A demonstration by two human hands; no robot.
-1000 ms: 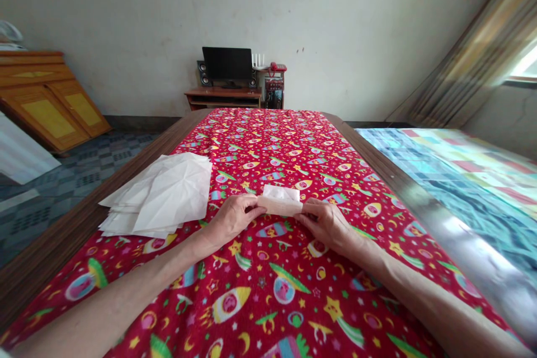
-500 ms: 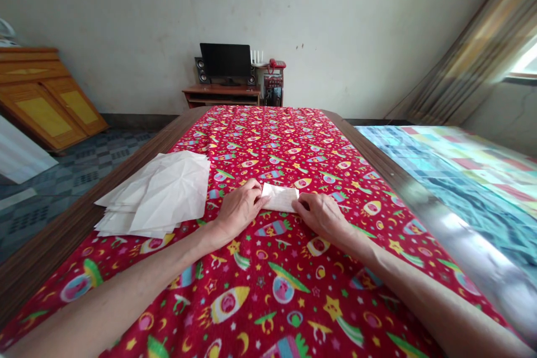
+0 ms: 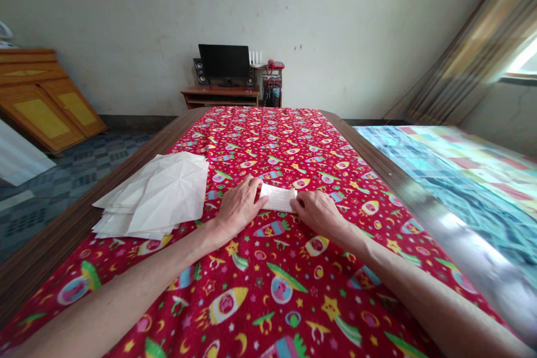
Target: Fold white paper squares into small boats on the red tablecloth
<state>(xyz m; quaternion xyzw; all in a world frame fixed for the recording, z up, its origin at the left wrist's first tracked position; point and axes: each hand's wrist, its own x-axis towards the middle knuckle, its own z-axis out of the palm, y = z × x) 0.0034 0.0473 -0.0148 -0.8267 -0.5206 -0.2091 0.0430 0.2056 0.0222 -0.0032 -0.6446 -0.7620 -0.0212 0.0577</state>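
A small folded white paper (image 3: 278,198) lies flat on the red patterned cloth (image 3: 268,268) in the middle of the table. My left hand (image 3: 238,206) rests on the paper's left end, fingers extended and pressing down. My right hand (image 3: 317,211) presses the paper's right end with its fingertips, fingers held close together. A stack of several creased white sheets (image 3: 159,193) lies to the left of my left hand, a short gap away.
The cloth covers a long wooden table (image 3: 54,246). A bed with a blue patchwork cover (image 3: 461,179) runs along the right. A desk with a monitor (image 3: 224,61) stands by the far wall, a wooden cabinet (image 3: 46,100) at left.
The folded paper, held slightly raised between both hands a second ago, now lies flat on the cloth. Both hands have moved forward and press on its ends.
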